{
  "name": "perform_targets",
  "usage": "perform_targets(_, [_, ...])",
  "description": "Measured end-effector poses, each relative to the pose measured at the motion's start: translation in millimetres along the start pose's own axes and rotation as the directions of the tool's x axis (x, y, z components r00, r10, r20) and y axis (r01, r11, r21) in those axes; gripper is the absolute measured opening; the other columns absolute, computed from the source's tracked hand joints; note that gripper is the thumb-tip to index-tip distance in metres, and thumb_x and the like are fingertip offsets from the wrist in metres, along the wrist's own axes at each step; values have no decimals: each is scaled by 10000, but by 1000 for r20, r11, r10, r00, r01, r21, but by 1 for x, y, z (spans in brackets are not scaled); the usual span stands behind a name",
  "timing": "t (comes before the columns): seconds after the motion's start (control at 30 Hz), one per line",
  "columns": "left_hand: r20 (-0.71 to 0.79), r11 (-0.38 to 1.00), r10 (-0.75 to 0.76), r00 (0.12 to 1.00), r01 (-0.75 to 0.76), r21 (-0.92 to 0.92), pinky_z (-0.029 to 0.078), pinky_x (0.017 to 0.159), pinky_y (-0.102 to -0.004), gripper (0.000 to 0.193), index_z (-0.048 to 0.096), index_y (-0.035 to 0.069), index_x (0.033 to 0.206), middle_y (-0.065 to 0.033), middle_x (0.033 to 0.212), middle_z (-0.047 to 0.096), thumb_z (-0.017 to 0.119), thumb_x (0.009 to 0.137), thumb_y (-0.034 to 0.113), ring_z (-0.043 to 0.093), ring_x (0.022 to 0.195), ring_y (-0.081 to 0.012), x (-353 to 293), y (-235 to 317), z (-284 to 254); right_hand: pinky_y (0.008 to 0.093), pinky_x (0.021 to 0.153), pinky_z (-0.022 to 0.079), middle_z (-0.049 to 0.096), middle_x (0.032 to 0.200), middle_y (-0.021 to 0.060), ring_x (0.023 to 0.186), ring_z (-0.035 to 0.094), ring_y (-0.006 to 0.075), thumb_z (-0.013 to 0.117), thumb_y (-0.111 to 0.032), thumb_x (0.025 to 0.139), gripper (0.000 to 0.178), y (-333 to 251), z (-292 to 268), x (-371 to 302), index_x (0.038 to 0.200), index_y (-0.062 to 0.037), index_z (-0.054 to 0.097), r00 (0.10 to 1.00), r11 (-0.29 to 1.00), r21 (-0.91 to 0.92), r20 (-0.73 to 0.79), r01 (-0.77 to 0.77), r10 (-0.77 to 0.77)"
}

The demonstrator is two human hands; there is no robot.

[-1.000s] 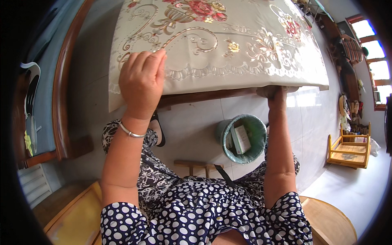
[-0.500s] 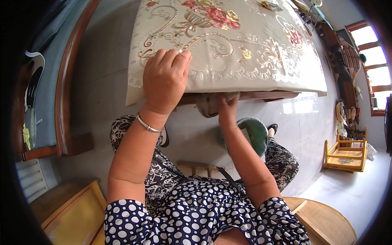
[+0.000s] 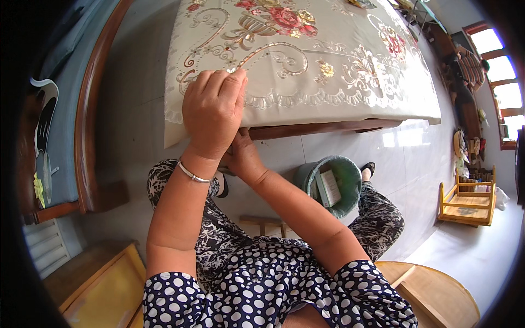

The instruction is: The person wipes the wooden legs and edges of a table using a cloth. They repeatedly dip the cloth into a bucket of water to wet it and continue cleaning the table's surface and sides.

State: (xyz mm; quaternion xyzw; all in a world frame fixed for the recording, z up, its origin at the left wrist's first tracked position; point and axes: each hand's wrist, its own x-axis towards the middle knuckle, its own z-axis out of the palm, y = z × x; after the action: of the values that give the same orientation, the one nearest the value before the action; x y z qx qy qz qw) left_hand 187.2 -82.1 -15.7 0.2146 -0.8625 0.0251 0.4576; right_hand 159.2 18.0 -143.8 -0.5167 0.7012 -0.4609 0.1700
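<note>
My left hand point(image 3: 214, 109) is closed in a fist over the near left part of a cream tablecloth point(image 3: 306, 106) embroidered with flowers. Whatever its fingers hold is hidden from view. A silver bangle point(image 3: 192, 172) circles that wrist. Beneath and just right of it, my right hand point(image 3: 246, 158) reaches to the table's dark wooden edge point(image 3: 322, 129), its fingers mostly covered by my left wrist. A thin greyish sliver of a cloth point(image 3: 228, 171) shows under the right hand; the remainder is out of sight.
A green-lined bin point(image 3: 350, 188) with a box inside stands between my feet at right. A wooden bench with blue cushions point(image 3: 65, 126) runs along the left. Farther right is a small yellow wooden stool point(image 3: 466, 205). Round wooden furniture point(image 3: 432, 290) lies behind me.
My right hand has slid left along the table edge with the greyish cloth, ending under my left wrist. My left hand has shifted slightly left, and the bin shows more fully.
</note>
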Motion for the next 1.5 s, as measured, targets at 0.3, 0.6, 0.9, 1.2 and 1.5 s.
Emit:
perform_targets(0.3, [-21, 998, 32, 999, -33, -53, 486, 647, -332, 140, 675, 63, 928, -53, 774, 625, 695, 793, 35, 577, 713, -222, 3, 0, -2, 419, 883, 460, 614, 1096, -13, 1051, 580, 246, 645, -157, 724, 330, 41, -113, -4, 1036, -241, 713, 905, 745, -526, 130, 410, -406])
perform_targets(0.6, [59, 1000, 7, 998, -7, 7, 496, 676, -346, 137, 680, 35, 952, -95, 808, 645, 661, 822, -4, 603, 740, -260, 5, 3, -4, 412, 814, 437, 600, 1117, -2, 1053, 565, 257, 626, -207, 747, 318, 110, -238, -34, 1055, -240, 699, 992, 569, -819, 3, 76, -129])
perform_targets(0.9, [85, 1000, -2, 996, 1, 8, 503, 704, -329, 146, 677, 15, 992, -99, 856, 658, 618, 867, -30, 620, 787, -245, 2, 6, 2, 397, 785, 473, 623, 1074, 8, 998, 593, 238, 719, -222, 682, 298, 190, -359, -49, 978, -253, 710, 965, 460, -856, -263, -237, 8])
perform_targets(1.2, [103, 997, -48, 994, 42, 65, 502, 685, -319, 172, 672, 15, 1020, -84, 866, 661, 624, 863, -36, 613, 773, -216, -4, 4, 0, 454, 766, 510, 671, 990, 179, 917, 629, 379, 598, -310, 809, 304, 227, -434, -38, 987, -77, 678, 886, 353, -816, -386, -457, 255])
perform_targets(1.5, [120, 997, -37, 992, 29, 71, 504, 696, -323, 174, 673, 8, 1018, -104, 884, 666, 612, 863, -39, 623, 785, -230, 1, 8, -3, 401, 843, 509, 650, 1125, 175, 1028, 622, 330, 566, -361, 849, 418, 189, -440, -5, 1154, -82, 630, 791, 92, -906, -307, -413, 529])
